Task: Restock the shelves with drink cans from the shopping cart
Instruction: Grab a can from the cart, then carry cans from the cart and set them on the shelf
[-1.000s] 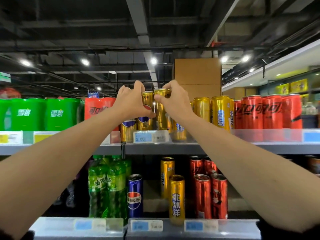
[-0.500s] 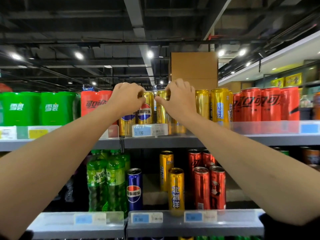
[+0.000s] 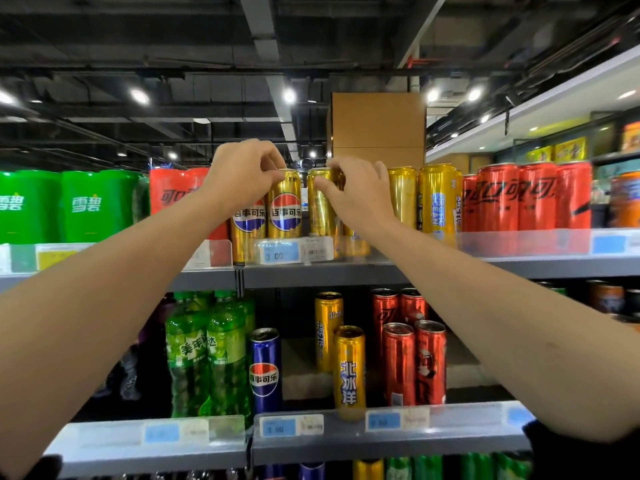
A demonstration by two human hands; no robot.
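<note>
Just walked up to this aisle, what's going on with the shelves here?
A person is stocking gold drink cans on the upper shelf. The left hand pinches the top of a gold Pepsi can; the right hand grips a plain-faced gold can beside it. Both cans stand upright behind the price tag.

— What do you see above the top shelf?
— A plain brown cardboard box [image 3: 378,128] stands behind the stock, under your dark ceiling with its round white spotlights [image 3: 139,96].
— And lower down, on your left?
— Green plastic soda bottles [image 3: 207,355] stand upright, with blue paper price tags [image 3: 279,426] just beside them on the rail.
</note>
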